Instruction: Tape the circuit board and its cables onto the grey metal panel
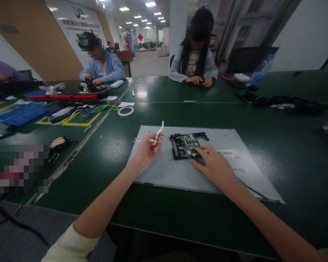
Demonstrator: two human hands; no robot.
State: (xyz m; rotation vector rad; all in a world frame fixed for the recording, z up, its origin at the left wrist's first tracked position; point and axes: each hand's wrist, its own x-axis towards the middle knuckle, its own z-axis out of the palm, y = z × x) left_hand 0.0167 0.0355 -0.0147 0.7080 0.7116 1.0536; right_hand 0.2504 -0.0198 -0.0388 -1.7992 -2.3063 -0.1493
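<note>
My left hand (pixel 149 147) is closed around a thin curled white strip (pixel 159 134), one end of which sticks up above the fingers. A grey-white flat panel (pixel 164 174) lies on the table under both hands. On the panel sits a black plastic frame (pixel 176 151) with a green circuit board (pixel 190 142) in it. My right hand (pixel 214 165) has its thumb and fingers on the board's near right corner, gripping it there. Part of that corner is hidden by the fingers. A black cable (pixel 251 189) runs from beneath my right wrist along the panel.
A white tape roll (pixel 125 111), colored wires (pixel 98 108) and a blue basket (pixel 21 113) are to the left. A small wrench (pixel 133 93) lies farther back. Two people work across the table, and another sits far left. Black material (pixel 287 103) and a water bottle (pixel 262 71) are at right.
</note>
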